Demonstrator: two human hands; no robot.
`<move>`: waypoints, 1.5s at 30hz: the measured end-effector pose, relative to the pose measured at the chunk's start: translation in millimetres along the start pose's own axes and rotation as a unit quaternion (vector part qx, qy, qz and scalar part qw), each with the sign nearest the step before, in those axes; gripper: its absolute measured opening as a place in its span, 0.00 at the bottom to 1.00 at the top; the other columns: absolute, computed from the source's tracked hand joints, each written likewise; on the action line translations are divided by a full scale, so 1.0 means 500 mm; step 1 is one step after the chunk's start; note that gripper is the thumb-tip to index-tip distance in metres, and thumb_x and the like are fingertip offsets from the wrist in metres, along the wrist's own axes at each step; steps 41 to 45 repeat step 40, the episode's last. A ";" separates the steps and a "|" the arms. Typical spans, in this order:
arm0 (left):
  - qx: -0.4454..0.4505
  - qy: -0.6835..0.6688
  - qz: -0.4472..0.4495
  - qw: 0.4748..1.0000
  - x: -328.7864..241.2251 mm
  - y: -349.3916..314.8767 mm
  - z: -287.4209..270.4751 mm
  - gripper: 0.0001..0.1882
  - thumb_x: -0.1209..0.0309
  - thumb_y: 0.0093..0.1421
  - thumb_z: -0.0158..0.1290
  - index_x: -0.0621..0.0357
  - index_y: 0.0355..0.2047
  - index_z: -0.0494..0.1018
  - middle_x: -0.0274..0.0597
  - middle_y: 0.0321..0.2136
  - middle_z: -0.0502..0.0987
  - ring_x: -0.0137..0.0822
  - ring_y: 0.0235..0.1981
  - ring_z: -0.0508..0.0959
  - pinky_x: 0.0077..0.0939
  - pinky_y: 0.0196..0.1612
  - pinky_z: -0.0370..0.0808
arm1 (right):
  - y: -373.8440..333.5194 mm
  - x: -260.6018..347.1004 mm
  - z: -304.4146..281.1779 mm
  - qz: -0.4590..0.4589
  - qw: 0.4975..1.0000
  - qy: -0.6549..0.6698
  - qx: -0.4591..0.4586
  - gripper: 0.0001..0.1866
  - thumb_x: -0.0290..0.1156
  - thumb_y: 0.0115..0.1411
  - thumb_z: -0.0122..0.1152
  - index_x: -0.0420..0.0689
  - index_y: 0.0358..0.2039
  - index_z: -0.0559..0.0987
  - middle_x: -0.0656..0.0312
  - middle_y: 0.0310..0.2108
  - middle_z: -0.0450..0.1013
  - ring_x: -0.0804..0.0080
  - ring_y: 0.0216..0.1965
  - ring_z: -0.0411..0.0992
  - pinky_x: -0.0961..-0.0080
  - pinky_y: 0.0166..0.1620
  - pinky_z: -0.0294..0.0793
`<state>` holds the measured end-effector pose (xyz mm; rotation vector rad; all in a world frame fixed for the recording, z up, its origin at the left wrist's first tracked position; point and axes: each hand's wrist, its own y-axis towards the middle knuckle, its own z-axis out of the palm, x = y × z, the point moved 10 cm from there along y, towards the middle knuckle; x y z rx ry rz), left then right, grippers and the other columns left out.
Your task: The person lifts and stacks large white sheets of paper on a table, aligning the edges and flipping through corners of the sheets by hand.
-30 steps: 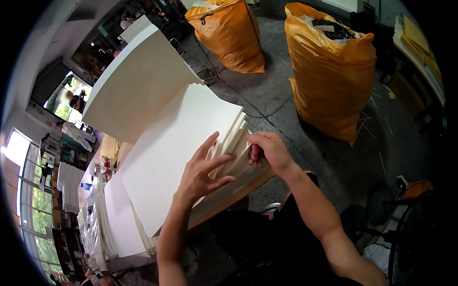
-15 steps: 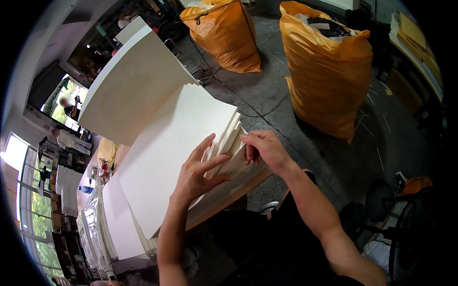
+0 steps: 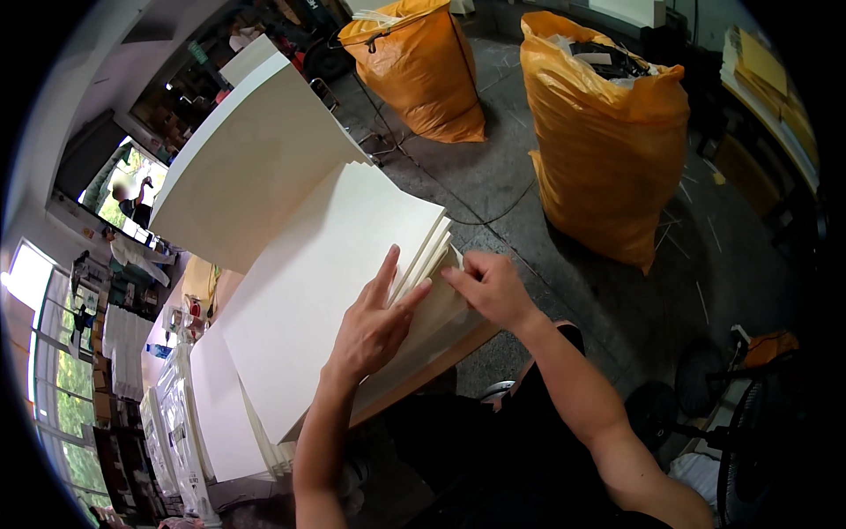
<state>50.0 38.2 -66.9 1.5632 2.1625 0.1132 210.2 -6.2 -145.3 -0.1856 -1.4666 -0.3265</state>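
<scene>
A stack of large white sheets (image 3: 308, 291) lies on a table in front of me, its right edge parted into several thin layers. My left hand (image 3: 370, 331) rests at that edge, fingers stretched and apart, the index finger along the top sheet. Beside it, at the corner of the lower sheets, my right hand (image 3: 493, 286) is closed, thumb against curled fingers, pinching a sheet; the exact grip is partly hidden. Behind the stack, a thick bundle of white sheets (image 3: 256, 167) stands bent upward.
Two orange sacks stand on the grey floor, one farther off (image 3: 419, 79), one at right (image 3: 604, 150). Thin white strips litter the floor. Plastic-wrapped stacks (image 3: 181, 423) lie at left, a fan (image 3: 749, 458) at lower right. Other people (image 3: 132, 207) are in the far left background.
My left hand's fingers have drawn closer together and shifted slightly at the layered edge. My right hand has turned a little, its fingers more curled, staying at the sheets' corner.
</scene>
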 end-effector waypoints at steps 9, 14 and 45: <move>-0.007 -0.008 -0.006 1.000 -0.004 -0.001 -0.010 0.34 0.67 0.47 0.73 0.28 0.56 0.79 0.53 0.71 0.62 0.56 0.62 0.74 0.45 0.58 0.79 | 0.004 -0.011 0.022 0.083 0.977 0.194 0.041 0.20 0.41 0.72 0.56 0.47 0.22 0.77 0.64 0.20 0.76 0.77 0.22 0.77 0.82 0.26 0.68; -0.012 -0.027 -0.015 0.999 0.006 -0.002 -0.007 0.35 0.66 0.42 0.76 0.31 0.53 0.81 0.52 0.70 0.64 0.56 0.64 0.73 0.45 0.60 0.78 | 0.004 -0.011 0.024 0.073 0.979 0.186 0.045 0.20 0.42 0.71 0.57 0.47 0.22 0.76 0.65 0.20 0.76 0.77 0.22 0.77 0.81 0.25 0.67; -0.001 0.003 -0.003 1.000 0.010 -0.009 0.005 0.34 0.60 0.43 0.76 0.28 0.54 0.80 0.52 0.72 0.59 0.57 0.62 0.74 0.45 0.57 0.79 | -0.002 -0.018 0.023 0.099 0.970 0.221 0.012 0.19 0.37 0.71 0.54 0.47 0.22 0.75 0.63 0.19 0.75 0.72 0.22 0.77 0.80 0.24 0.68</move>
